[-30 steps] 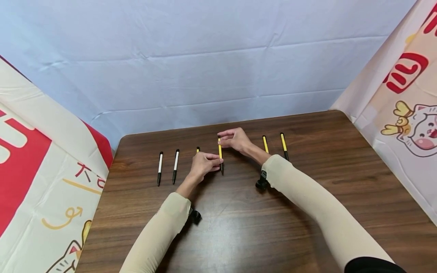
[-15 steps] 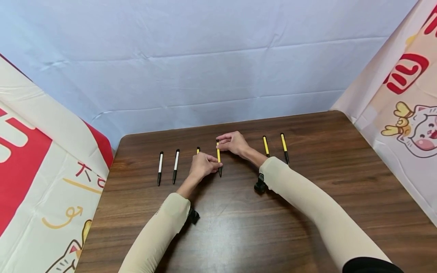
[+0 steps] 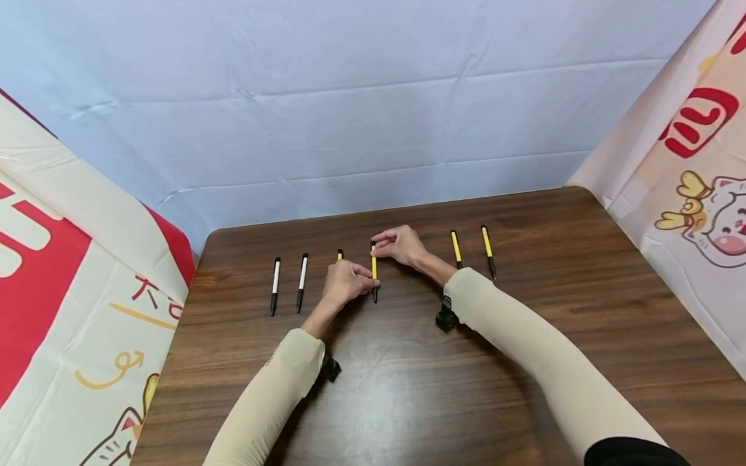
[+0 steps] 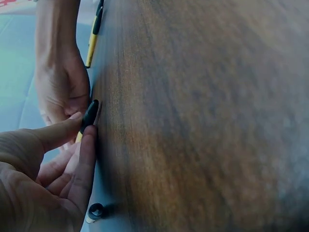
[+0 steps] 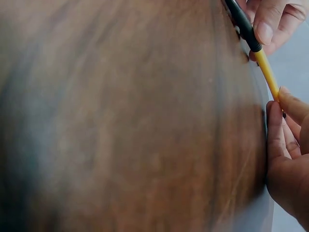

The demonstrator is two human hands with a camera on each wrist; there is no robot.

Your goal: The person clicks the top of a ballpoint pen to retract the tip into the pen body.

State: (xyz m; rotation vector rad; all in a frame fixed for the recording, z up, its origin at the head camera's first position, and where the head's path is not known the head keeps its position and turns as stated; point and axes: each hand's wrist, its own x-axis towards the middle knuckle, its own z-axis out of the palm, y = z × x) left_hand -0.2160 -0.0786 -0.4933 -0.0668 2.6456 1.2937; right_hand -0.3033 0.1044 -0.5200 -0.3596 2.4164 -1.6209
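Observation:
A yellow pen (image 3: 374, 266) with a black grip lies between both hands at the middle of the table, its dark tip toward the person. My left hand (image 3: 345, 283) pinches it near the black grip, thumb and fingers on either side in the left wrist view. At its far end my right hand (image 3: 401, 247) pinches the yellow barrel (image 5: 267, 72) between thumb and finger. Another yellow pen (image 3: 340, 255) shows only its top behind the left hand; the rest is hidden. Right of the right hand lies a yellow pen (image 3: 456, 247), its lower end near the forearm.
Two white pens (image 3: 276, 285) with black grips lie side by side at the left. One more yellow pen (image 3: 488, 251) lies at the far right of the row. All rest on a brown wooden table (image 3: 396, 388), backed by a pale cloth (image 3: 361, 116).
Both hands have brought the yellow pen slightly toward the person and straightened it, mostly in the first half second. Since then hands and pen have barely moved; the view has shifted a little.

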